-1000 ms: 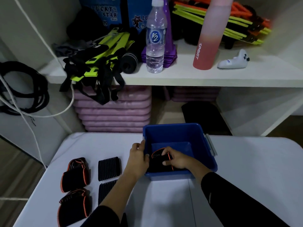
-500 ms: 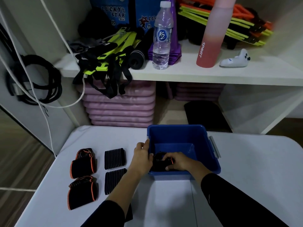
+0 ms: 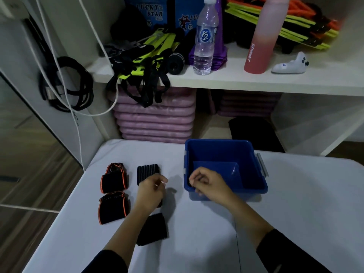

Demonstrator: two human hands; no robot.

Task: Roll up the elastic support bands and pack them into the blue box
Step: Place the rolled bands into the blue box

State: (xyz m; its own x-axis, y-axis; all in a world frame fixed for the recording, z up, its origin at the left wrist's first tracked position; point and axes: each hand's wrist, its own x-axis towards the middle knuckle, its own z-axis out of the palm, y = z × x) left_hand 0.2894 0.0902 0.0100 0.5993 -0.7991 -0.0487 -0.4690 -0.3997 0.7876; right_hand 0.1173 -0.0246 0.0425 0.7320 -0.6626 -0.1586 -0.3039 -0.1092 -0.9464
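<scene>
The blue box (image 3: 253,170) stands on the white table (image 3: 299,217); its visible floor is bare, and its near left corner is hidden by my right hand (image 3: 209,186), which hovers there loosely curled and holds nothing. My left hand (image 3: 151,192) hangs over the table left of the box, fingers loose and empty. It partly covers a ribbed black band (image 3: 160,202). Another ribbed band (image 3: 147,173) lies beyond it and a third (image 3: 152,229) nearer me. Two folded black bands with orange trim (image 3: 114,179) (image 3: 114,208) lie further left.
Behind the table a white shelf (image 3: 226,80) carries a water bottle (image 3: 204,36), a pink sport bottle (image 3: 260,42), green-black straps (image 3: 145,62) and a white controller (image 3: 290,65). Purple mats (image 3: 155,119) are stacked beneath. Cables (image 3: 67,85) hang at left.
Both hands have left the box: the right lifted out without the orange-trimmed band it held, the left let go of the rim and moved left over the ribbed bands. The view shifted left.
</scene>
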